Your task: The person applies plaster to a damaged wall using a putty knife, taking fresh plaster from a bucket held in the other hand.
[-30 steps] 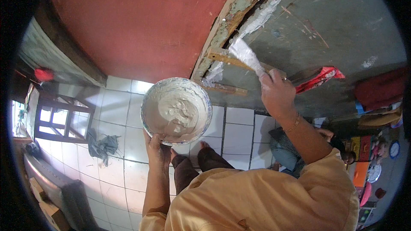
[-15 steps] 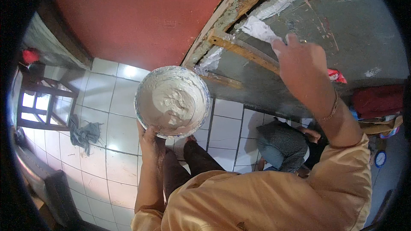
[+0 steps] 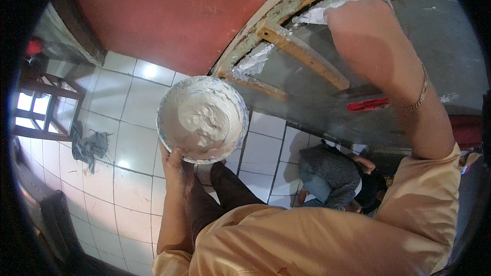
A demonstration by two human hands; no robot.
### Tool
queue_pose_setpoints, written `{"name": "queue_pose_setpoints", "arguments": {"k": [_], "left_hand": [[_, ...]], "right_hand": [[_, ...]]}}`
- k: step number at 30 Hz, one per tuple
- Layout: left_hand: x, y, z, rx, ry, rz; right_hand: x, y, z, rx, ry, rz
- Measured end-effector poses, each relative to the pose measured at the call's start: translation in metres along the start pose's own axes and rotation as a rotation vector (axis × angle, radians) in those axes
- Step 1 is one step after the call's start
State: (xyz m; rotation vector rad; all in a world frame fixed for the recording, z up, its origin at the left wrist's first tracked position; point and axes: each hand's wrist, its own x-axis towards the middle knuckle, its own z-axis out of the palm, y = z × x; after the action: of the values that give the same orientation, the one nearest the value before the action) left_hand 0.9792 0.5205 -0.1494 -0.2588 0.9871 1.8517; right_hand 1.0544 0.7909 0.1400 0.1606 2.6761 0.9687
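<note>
bowl brims with pale creamy paste, left hand beneath.

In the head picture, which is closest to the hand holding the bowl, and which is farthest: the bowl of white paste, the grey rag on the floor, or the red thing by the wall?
From the left hand:
1. Bowl of white paste: in its grip, just above it.
2. Grey rag: on the tiled floor, off to the left.
3. Red thing: far right, against the grey wall, under the right hand.
</note>
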Motion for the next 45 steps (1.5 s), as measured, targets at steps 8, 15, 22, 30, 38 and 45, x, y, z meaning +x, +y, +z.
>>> {"name": "queue_pose_setpoints", "arguments": {"k": [8, 15, 22, 30, 38, 45], "left_hand": [[-0.002, -0.006, -0.001, -0.066, -0.004, 0.015], [0.001, -0.014, -0.006, -0.042, 0.011, 0.000], [0.002, -0.016, -0.007, -0.075, 0.027, 0.041], [0.000, -0.012, -0.001, -0.078, 0.036, 0.050], [0.001, -0.014, -0.005, -0.045, 0.053, 0.040], [0.002, -0.020, -0.007, -0.075, 0.066, 0.049]], "right_hand": [[0.018, -0.007, -0.002, -0.035, -0.061, 0.022], [0.021, 0.010, 0.039, 0.003, -0.089, 0.029], [0.010, 0.014, 0.041, -0.007, -0.185, 0.060], [0.011, 0.021, 0.054, 0.006, -0.087, -0.025], [0.029, 0.014, 0.045, 0.027, -0.175, 0.007], [0.014, 0.007, 0.063, 0.014, -0.136, 0.022]]}}
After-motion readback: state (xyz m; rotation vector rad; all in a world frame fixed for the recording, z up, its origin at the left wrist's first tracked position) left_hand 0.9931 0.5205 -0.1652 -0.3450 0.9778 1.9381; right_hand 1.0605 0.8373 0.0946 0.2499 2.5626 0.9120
